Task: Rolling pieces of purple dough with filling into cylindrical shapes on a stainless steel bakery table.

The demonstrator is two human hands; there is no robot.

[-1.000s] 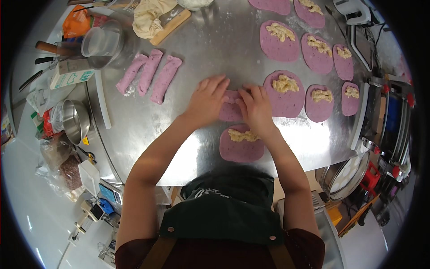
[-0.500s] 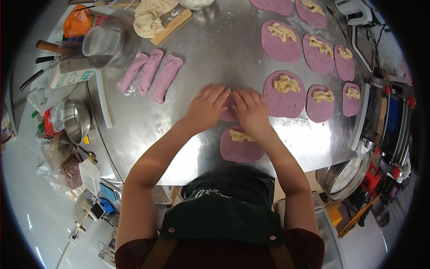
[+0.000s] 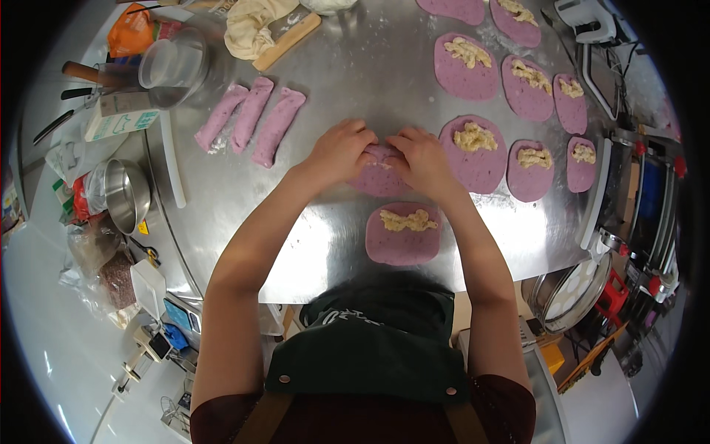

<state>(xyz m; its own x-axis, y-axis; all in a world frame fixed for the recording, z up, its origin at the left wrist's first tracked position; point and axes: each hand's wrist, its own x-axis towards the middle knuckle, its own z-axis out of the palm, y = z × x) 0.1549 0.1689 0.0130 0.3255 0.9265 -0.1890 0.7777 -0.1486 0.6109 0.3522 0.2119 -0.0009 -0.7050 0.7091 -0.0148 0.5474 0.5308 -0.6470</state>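
Note:
A flat purple dough piece (image 3: 379, 183) lies on the steel table between my hands, its far edge folded over toward me. My left hand (image 3: 340, 152) has its fingers curled on the left end of that fold. At the fold's right end, the fingers of my right hand (image 3: 420, 159) are bent in the same way. Pale filling barely shows beneath the folded edge. Closer to me sits another purple dough oval (image 3: 403, 248), topped with a strip of lumpy cream-coloured filling (image 3: 408, 220). Three rolled purple dough logs (image 3: 251, 115) rest to the left.
Several filled dough ovals (image 3: 473, 159) cover the table's right side. A wooden rolling pin (image 3: 287, 43) and a cream cloth (image 3: 251, 26) lie at the back left. Along the left edge stand a clear plastic tub (image 3: 174, 66), a carton (image 3: 122, 116) and a steel bowl (image 3: 126, 196).
Both hands have drawn up, with fingers now curled on the dough's far edge instead of stretched over it. More of that dough and of the nearer oval's filling shows.

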